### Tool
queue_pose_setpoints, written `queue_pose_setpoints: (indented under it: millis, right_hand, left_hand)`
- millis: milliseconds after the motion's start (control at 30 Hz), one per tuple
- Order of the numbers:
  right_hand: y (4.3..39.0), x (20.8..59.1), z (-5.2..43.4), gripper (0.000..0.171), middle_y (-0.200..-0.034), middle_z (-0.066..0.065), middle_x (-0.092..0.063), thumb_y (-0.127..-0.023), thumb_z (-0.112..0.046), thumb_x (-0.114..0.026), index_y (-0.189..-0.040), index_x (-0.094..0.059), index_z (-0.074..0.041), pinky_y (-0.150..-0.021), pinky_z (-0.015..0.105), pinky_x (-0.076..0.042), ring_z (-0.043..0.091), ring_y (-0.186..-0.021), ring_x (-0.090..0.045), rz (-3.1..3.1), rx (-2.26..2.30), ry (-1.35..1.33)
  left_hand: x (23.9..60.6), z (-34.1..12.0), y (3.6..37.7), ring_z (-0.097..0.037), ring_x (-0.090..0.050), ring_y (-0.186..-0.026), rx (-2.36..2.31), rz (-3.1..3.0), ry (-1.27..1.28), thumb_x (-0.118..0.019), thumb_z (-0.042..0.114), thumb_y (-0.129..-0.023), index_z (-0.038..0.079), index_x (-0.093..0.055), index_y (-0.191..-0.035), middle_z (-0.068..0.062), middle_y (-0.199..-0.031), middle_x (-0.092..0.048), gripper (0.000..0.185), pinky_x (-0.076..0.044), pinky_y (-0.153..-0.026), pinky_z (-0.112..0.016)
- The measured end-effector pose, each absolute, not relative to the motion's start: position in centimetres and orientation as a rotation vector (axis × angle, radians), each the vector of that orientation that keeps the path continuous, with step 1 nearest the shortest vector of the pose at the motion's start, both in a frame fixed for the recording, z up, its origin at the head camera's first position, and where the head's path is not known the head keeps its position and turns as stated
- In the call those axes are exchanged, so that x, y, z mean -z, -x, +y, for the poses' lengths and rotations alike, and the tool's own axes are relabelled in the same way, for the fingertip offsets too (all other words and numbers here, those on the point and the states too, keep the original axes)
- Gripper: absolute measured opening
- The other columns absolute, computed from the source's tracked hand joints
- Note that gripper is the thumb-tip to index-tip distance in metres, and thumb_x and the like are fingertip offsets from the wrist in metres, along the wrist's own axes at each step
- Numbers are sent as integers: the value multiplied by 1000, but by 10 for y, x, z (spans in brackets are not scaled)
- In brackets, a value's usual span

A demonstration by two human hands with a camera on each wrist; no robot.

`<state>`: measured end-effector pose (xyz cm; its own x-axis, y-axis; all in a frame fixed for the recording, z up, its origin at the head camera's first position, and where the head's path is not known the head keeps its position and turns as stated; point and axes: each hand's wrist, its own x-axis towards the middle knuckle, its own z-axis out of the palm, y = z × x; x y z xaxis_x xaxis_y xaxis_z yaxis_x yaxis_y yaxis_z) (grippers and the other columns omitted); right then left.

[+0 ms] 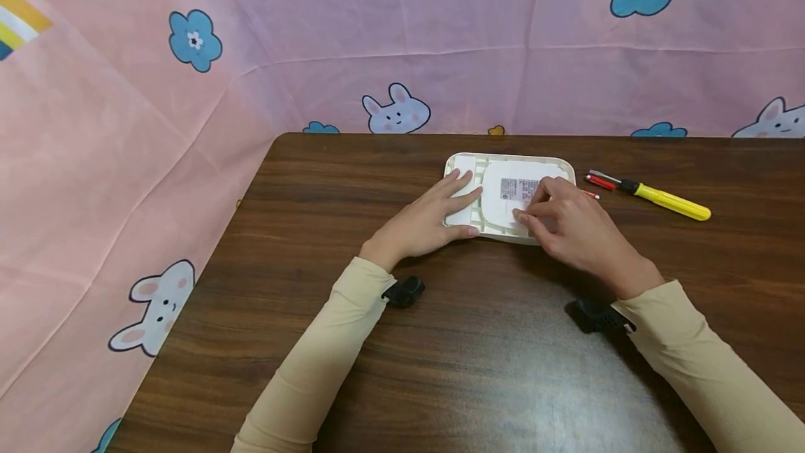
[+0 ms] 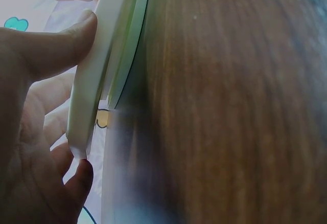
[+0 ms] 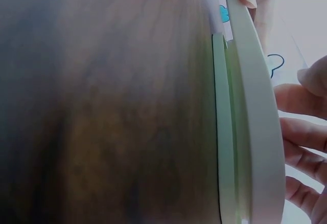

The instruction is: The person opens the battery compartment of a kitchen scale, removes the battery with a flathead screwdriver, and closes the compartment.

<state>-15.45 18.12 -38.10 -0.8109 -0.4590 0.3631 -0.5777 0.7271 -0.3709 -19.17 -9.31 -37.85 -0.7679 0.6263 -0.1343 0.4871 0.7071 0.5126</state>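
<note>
A white rounded device (image 1: 547, 168) lies flat on the brown table (image 1: 478, 341), a printed label (image 1: 519, 188) on its raised centre panel. My left hand (image 1: 434, 219) rests on its left end, fingers laid fairly straight on top and thumb against the near edge. My right hand (image 1: 566, 226) is curled over the right half, thumb and fingertips pinching at the panel's near edge just below the label. The left wrist view shows the device (image 2: 87, 96) edge-on with my thumb (image 2: 61, 45) pressing its rim. In the right wrist view my fingers (image 3: 301, 137) lie on the device (image 3: 255, 121).
A yellow-handled screwdriver (image 1: 669, 201) lies on the table right of the device, with a small red tool (image 1: 600, 182) beside its tip. A pink cartoon-print cloth (image 1: 126, 159) hangs behind and to the left of the table.
</note>
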Motion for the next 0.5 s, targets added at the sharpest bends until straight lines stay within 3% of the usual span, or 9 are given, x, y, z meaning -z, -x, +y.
queue_pose_setpoints:
  millis: [267, 500]
  right_hand:
    - [155, 379, 180, 12, -90, 3, -64, -95, -15, -77, -90, -86, -10, -71, 37, -44, 18, -84, -56, -2691, -718, -827]
    - [155, 378, 181, 11, -90, 3, -63, -95, -15, -77, -89, -85, -11, -70, 35, -43, 16, -83, -54, -2701, -718, -829]
  left_hand:
    - [378, -93, 191, -12, 3, -167, -656, 2626, -879, -67, 51, -101, 28, -30, -167, 7, -180, -8, 79, -19, -134, -43]
    - [379, -91, 191, -12, 1, -167, -579, 2668, -906, -81, 41, -94, 29, -29, -168, 7, -180, -9, 91, -32, -129, -48]
